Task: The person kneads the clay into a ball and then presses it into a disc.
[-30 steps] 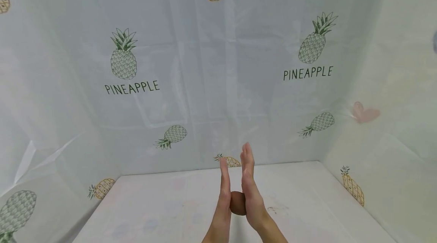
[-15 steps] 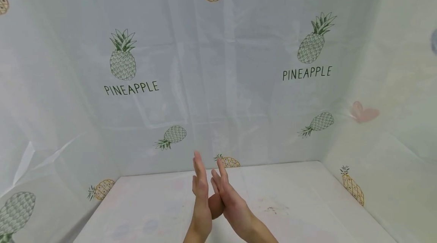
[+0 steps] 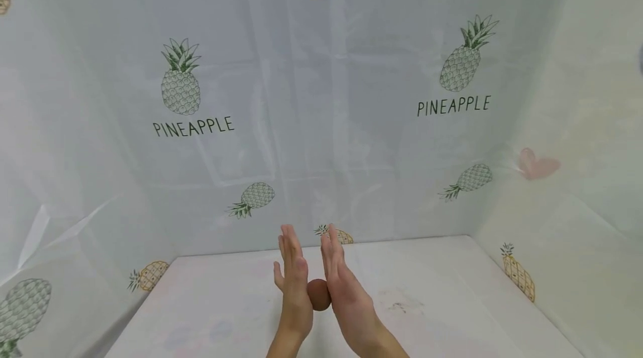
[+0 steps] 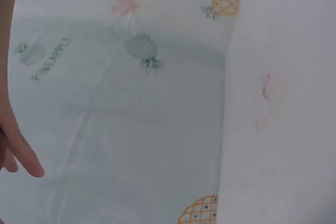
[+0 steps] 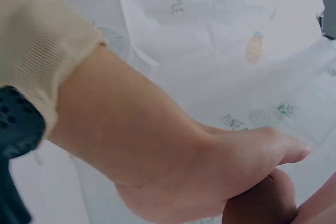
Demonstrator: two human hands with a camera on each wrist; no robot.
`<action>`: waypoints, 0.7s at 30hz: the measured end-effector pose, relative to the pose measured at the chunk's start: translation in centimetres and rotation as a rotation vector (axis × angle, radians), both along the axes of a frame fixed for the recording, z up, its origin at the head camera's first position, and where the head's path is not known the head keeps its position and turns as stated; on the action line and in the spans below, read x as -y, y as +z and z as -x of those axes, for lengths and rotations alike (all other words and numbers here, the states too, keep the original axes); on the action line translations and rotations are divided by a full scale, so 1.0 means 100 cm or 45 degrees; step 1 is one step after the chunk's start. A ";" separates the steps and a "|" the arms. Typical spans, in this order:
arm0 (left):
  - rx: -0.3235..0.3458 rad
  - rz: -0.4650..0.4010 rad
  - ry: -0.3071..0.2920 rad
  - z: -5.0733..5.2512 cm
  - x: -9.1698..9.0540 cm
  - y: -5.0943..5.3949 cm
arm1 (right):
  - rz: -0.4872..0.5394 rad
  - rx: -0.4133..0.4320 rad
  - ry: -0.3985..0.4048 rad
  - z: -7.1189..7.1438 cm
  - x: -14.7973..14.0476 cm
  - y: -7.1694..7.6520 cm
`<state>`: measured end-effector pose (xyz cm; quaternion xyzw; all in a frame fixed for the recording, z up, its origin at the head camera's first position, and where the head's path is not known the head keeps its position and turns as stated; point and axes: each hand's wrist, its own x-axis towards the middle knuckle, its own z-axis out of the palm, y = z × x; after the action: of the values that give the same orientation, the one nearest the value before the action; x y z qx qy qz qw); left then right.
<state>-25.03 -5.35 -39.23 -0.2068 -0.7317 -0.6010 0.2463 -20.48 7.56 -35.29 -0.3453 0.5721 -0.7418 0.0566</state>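
The head view is evenly bright and clear, with pale glare on the printed sheet [image 3: 321, 112], left of the brown ball [image 3: 318, 295]. Both wrist views are dimmer: the left one looks hazy, and the right shows the ball darkly shaded.

We see a white table [image 3: 447, 274] with a faint brownish smudge [image 3: 398, 307], and behind it pale sheeting [image 3: 372, 140] printed with pineapples [image 3: 181, 91] and a pink heart [image 3: 539, 165].

That white tabletop [image 3: 241, 285] over there is marked: brownish smudges [image 3: 399, 306] between its middle and right edge, faint bluish blotches [image 3: 221, 330] toward the left edge
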 end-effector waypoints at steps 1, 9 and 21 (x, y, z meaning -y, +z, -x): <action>-0.005 0.022 -0.009 -0.002 -0.003 -0.001 | 0.027 -0.011 -0.005 0.000 -0.003 0.001; 0.033 0.040 -0.330 -0.024 -0.027 -0.006 | 0.120 -0.091 -0.118 0.009 -0.023 0.004; 0.030 -0.289 -1.036 -0.043 -0.030 0.009 | 0.047 -0.050 -0.374 0.022 -0.029 -0.006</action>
<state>-20.73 -2.38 -38.30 -0.4436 -0.5224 -0.7283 0.0020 -22.70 10.49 -35.85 -0.2731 0.6037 -0.7457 -0.0702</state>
